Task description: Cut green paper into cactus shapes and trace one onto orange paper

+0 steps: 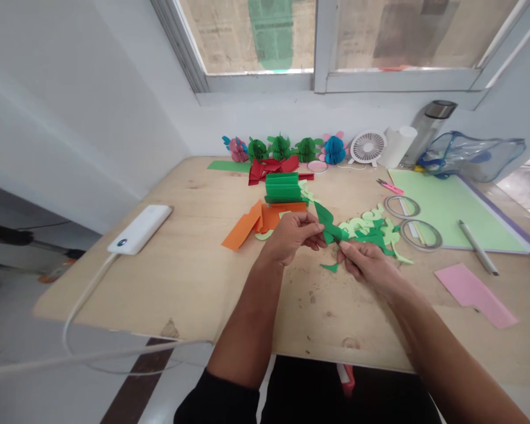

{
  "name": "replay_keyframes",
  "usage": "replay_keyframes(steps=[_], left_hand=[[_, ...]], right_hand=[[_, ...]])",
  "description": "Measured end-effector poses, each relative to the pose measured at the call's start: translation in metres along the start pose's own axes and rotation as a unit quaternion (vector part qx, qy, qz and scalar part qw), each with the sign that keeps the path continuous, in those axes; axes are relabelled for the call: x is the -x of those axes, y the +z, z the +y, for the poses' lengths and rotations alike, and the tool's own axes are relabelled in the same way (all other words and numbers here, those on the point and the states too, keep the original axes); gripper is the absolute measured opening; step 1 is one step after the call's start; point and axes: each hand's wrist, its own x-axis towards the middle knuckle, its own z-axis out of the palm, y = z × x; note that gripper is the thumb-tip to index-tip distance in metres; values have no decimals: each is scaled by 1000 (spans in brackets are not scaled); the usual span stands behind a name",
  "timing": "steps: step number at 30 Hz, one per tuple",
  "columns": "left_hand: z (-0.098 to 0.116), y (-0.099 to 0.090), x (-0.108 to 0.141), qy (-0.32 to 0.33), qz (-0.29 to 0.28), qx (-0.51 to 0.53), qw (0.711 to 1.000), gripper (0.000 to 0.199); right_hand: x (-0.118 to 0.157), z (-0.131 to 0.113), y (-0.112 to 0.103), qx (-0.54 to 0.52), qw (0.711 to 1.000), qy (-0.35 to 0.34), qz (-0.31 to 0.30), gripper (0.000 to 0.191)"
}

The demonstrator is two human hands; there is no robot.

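Over the middle of the table, my left hand (298,235) pinches a cut piece of green paper (325,221) between thumb and fingers. My right hand (366,262) is closed just beside the paper's lower right end. A thin dark tip shows at its fingers, but the thing it belongs to is mostly hidden. Below the hands lies a small green scrap (330,268). Pale and dark green paper cuttings (375,229) are heaped past my right hand. Folded green paper (282,187) and orange paper pieces (242,227) lie beyond my left hand.
Paper honeycomb figures (280,147) line the wall near red paper (271,169) and a small fan (368,147). To the right are tape rolls (421,235), pink snips (391,187), a pen (478,247) and pink paper (474,294). A corded power bank (140,229) lies left.
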Motion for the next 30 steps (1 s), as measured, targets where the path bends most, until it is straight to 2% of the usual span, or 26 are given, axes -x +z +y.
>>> replay_keyframes(steps=[13,20,30], left_hand=[[4,3,-3,-11,-27,-15,999,29],[3,2,-9,-12,-45,-10,999,31],[-1,0,-11,-11,-42,-5,999,33]], right_hand=[[1,-2,-2,-46,999,4,-18,54],[1,-2,-2,-51,999,7,0,54],[0,0,0,-47,999,3,0,53]])
